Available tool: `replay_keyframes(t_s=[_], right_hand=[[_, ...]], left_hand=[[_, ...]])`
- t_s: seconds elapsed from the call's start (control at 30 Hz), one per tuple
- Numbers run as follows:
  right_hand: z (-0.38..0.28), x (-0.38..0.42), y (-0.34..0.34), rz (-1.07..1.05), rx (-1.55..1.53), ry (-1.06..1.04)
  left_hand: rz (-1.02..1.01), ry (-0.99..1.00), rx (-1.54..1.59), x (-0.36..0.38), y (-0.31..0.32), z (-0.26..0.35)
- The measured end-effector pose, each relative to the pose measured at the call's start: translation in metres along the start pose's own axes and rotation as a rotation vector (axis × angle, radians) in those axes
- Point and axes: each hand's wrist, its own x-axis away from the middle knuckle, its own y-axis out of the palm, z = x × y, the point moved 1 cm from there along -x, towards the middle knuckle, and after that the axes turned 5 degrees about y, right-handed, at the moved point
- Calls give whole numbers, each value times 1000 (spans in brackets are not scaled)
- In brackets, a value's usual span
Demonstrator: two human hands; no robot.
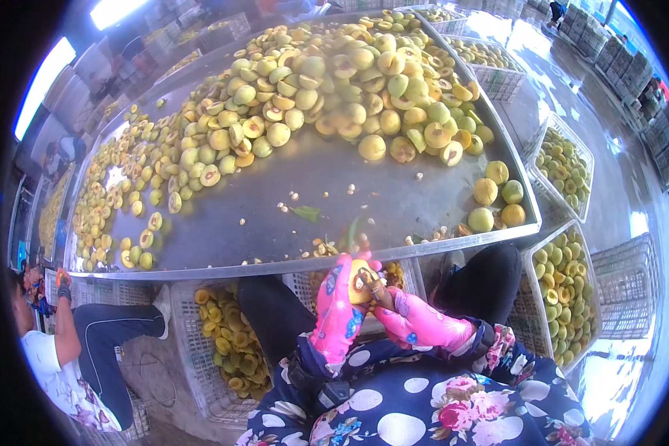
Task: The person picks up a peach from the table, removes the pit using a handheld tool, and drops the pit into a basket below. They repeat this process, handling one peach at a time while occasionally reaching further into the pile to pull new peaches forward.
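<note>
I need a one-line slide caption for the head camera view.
Pink-gloved left hand holds a peach half; right hand works its pit beside the fruit-piled table.

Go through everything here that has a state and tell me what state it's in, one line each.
Left hand: gloved in pink, closed around the peach.
Peach: held, cut side showing, over a crate.
Right hand: gloved, working at the peach; tool too small to tell.
Table: heaped with peaches, many halved.
Crate: filled with peaches.

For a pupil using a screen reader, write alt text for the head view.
Two hands in pink patterned gloves, left hand and right hand, hold a halved yellow peach at the edge of a large grey metal table heaped with yellow-green peaches. White plastic crates of fruit stand beneath.
</note>
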Motion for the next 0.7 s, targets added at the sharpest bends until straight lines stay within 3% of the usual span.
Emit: replay_keyframes(t_s=[0.1,0.2,0.3,0.4,0.5,0.6,0.7], right_hand=[[-5,-1,-3,-13,31,30],[-2,-3,-10,71,362,-126],[6,-11,-15,80,471,-140],[7,-16,-16,100,473,-145],[-4,-9,-14,-57,49,128],[0,-13,-10,-42,22,117],[17,-22,-10,251,576,-212]], left_hand=[[21,-24,-94,0,1,6],[-49,-85,-164,-6,-7,10],[-34,-93,-238,-15,-16,4],[-43,-30,-214,-14,-12,2],[19,-21,-183,-15,-10,-5],[8,55,-133,-20,-14,-11],[7,55,-167,-24,-21,-16]])
